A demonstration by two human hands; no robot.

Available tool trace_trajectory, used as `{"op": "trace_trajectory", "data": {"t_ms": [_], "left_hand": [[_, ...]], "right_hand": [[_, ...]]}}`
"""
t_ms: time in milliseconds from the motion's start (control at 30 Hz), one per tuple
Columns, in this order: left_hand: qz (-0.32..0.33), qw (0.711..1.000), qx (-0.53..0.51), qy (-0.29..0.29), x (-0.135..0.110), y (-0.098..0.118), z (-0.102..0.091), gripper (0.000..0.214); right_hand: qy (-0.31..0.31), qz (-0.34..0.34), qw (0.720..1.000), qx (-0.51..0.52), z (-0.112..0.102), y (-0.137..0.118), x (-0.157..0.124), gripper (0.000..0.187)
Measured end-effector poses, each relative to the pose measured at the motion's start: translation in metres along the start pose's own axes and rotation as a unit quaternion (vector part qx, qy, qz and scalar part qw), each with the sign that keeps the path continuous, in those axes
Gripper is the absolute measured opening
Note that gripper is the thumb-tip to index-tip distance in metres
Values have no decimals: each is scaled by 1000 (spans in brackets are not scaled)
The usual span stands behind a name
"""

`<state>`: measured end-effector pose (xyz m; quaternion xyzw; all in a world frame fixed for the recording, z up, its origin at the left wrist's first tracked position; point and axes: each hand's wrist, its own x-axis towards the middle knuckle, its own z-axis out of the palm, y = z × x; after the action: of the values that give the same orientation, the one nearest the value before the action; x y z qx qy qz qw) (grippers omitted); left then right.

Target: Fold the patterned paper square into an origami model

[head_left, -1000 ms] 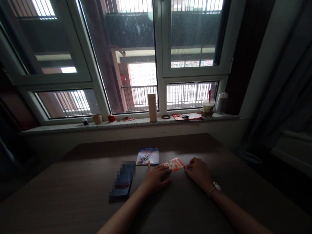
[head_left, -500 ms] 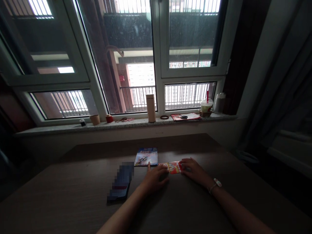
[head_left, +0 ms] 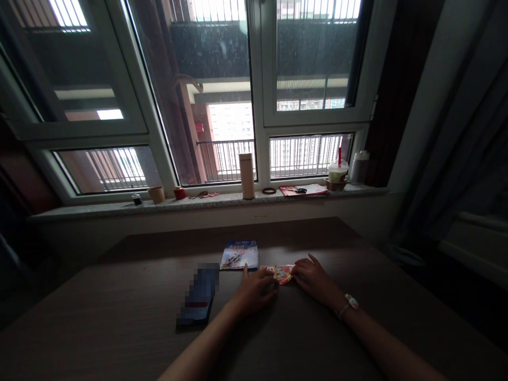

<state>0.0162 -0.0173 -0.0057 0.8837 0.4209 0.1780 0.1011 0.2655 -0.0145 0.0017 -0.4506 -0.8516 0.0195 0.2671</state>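
A small red and orange printed paper (head_left: 281,273) lies on the dark wooden table (head_left: 119,328), between my two hands. My left hand (head_left: 254,291) rests on its left part with the index finger stretched forward and the other fingers curled. My right hand (head_left: 315,279) covers the paper's right edge, fingers bent down and pressing on it. A bracelet sits on my right wrist. A blue booklet (head_left: 240,254) lies just beyond my left hand. A dark flat object (head_left: 198,296), blurred out, lies to the left of my left forearm.
On the stone window sill (head_left: 222,201) stand a tall beige flask (head_left: 247,175), a drink cup with a red straw (head_left: 338,172), a grey jug (head_left: 359,167), small cups (head_left: 157,194), scissors on red paper (head_left: 304,190). A dark curtain (head_left: 468,132) hangs at the right.
My right hand has slid left over the red paper, covering more of its right side. The paper now shows less. My left hand stays nearly where it was.
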Motion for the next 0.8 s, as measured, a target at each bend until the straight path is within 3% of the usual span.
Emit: {"op": "trace_trajectory", "data": {"t_ms": [267,533,800], "left_hand": [[-4,1000,-3,-12,0,1,-2,27],[3,1000,0,-9,0,-1,0,30],[-2,1000,-10,9,1,2,0,29]], "right_hand": [[60,26,998,12,11,-2,4,11],[84,-7,996,-13,15,-6,5,15],[56,-8,998,-9,19,-5,2,25]]}}
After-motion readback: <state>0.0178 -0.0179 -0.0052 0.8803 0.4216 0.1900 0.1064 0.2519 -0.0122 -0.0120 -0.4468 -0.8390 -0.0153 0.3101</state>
